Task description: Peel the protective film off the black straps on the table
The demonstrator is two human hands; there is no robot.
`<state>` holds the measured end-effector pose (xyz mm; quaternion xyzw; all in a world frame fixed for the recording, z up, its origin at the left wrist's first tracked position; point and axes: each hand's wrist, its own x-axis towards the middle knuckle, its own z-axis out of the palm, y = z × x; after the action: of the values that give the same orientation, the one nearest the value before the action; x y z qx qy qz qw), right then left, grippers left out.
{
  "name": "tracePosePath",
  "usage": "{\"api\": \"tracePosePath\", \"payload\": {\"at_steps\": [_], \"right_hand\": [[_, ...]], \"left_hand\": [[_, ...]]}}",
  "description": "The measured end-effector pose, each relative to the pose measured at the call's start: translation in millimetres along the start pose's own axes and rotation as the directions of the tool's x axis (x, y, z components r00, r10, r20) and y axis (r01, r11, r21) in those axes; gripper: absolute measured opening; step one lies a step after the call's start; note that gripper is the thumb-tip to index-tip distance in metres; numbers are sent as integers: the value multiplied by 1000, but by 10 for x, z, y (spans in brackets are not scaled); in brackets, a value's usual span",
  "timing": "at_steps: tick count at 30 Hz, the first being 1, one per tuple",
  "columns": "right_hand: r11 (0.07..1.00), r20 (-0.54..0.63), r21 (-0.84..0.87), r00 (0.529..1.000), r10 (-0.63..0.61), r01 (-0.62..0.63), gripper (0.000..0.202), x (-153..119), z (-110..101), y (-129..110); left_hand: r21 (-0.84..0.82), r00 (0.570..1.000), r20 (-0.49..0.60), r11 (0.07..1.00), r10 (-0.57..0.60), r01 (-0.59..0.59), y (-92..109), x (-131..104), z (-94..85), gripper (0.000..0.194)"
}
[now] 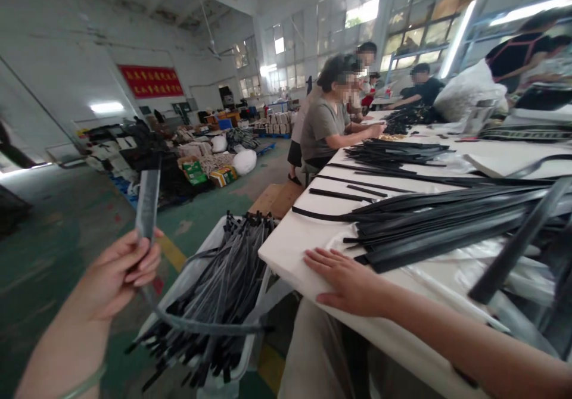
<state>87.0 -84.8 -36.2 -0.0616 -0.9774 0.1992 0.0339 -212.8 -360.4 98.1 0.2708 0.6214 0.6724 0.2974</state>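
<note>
My left hand (127, 268) is raised at the left, fingers closed round a dark strap (147, 202) with a greyish, plastic-like sheen. One end of the strap points up; the rest curves down and right over a white bin (163, 312). Many similar wrapped straps (223, 286) lie in the bin, their black ends sticking out over its rim. My right hand (342, 283) rests palm down on the corner of the white table (281, 247), fingers stretched out and nothing in them. Close beyond it lies a pile of long black straps (429, 226).
Several people sit along the table, one in a grey shirt (322, 128) nearest. More black strips (393, 152) and a large white plastic bag (469, 89) are farther back. A cardboard box (277, 199) stands by the bin. Stacked goods (201, 155) fill the floor behind.
</note>
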Motion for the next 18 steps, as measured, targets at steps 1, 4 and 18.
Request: {"api": "tracePosePath", "payload": {"at_steps": [1,4,18], "right_hand": [[1000,-13,-5,1000,10,-10,78,-61,-5,19],[996,-75,-44,995,73,-76,69,-262,7,125],[977,-459,-207,887,-54,-48,38,-873,-79,-82]], "left_hand": [[72,998,-52,996,-45,49,18,-38,-240,12],[218,980,-149,962,-134,165,-55,-71,-801,21],[769,1000,-5,639,13,-4,-1526,1945,-14,23]]}}
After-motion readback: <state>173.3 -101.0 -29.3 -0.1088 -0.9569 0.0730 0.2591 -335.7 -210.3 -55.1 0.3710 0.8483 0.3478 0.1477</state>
